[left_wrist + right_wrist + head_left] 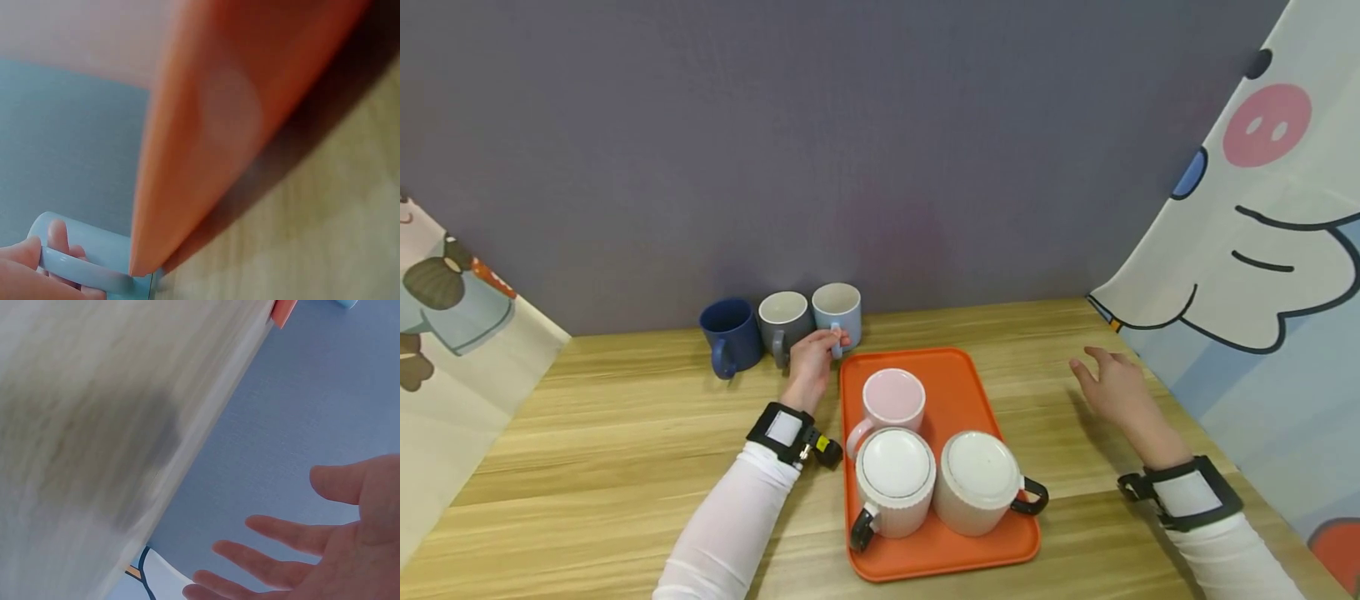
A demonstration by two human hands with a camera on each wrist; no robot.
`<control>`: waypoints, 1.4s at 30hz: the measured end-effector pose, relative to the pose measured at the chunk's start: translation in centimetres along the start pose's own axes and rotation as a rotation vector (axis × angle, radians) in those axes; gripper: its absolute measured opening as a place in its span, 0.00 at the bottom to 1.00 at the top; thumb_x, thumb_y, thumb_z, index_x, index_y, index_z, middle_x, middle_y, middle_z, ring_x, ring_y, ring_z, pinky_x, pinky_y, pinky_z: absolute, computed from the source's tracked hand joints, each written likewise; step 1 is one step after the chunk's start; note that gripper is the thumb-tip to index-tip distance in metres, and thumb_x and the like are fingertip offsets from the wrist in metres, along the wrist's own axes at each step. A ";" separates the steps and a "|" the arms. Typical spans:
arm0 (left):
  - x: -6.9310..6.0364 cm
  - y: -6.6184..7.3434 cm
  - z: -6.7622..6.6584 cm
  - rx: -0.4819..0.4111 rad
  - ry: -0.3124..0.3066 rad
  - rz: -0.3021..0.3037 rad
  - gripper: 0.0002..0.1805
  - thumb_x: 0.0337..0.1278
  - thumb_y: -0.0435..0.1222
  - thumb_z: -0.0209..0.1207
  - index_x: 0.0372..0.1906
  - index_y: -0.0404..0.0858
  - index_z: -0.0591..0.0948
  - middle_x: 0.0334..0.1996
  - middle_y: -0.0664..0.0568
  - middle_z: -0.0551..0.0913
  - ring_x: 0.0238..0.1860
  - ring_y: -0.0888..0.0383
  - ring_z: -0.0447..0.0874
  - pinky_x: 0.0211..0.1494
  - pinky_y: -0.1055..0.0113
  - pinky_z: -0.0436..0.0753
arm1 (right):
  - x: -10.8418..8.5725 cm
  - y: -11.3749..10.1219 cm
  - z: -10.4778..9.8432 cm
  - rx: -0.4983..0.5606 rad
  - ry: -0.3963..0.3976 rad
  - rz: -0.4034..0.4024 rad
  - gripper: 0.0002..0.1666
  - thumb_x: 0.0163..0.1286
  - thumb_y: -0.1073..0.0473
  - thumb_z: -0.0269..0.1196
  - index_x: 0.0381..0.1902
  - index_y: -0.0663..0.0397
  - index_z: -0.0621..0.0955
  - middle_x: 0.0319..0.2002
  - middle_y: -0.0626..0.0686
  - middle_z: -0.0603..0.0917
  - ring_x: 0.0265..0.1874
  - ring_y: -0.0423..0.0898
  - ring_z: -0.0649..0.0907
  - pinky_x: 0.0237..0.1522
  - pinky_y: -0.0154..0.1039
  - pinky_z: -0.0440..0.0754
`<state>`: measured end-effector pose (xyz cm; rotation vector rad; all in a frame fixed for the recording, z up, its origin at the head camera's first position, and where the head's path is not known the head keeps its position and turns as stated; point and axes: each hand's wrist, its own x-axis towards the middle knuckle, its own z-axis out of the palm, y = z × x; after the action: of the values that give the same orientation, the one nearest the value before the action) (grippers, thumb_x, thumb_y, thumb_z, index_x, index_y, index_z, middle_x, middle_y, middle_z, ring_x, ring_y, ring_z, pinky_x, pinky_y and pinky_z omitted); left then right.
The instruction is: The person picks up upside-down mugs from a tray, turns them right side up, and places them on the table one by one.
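Note:
My left hand point(813, 360) grips the handle of a light blue mug point(847, 314), which stands upright at the back by the wall. In the left wrist view, fingers pass through the loop of that handle point(81, 270) with the thumb against it. A grey mug point(784, 310) and a dark blue mug point(730, 323) stand upright in a row to its left, handles toward me. Off to the right, my right hand point(1116, 390) hovers over the table with fingers spread and holding nothing; the right wrist view shows its palm point(337, 562).
An orange tray point(955, 383) lies just right of my left hand. On it, upside down, are a pink mug point(893, 396) and two white mugs point(897, 467) with black handles. A grey wall point(880, 150) rises behind the wooden table point(587, 467); printed curtains point(1262, 275) flank both sides.

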<state>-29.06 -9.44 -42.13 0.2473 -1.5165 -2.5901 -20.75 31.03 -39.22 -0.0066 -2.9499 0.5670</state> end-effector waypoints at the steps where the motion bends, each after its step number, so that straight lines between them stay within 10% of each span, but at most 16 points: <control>1: -0.1 0.1 0.1 0.002 0.009 -0.014 0.16 0.58 0.21 0.53 0.18 0.37 0.79 0.19 0.54 0.83 0.22 0.62 0.82 0.40 0.72 0.77 | 0.0 0.0 0.0 0.001 -0.001 -0.002 0.36 0.76 0.47 0.44 0.62 0.78 0.64 0.55 0.84 0.65 0.53 0.80 0.66 0.53 0.70 0.64; 42: -0.3 0.7 0.1 0.267 0.079 0.030 0.08 0.55 0.26 0.61 0.35 0.22 0.82 0.18 0.55 0.84 0.27 0.62 0.82 0.48 0.63 0.75 | 0.3 -0.9 0.0 -0.002 -0.058 0.003 0.38 0.76 0.44 0.42 0.63 0.77 0.62 0.56 0.84 0.64 0.53 0.80 0.64 0.53 0.71 0.63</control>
<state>-28.78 -9.68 -41.46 0.3457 -1.8189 -2.3215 -21.07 30.20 -38.89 0.0048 -3.0072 0.5740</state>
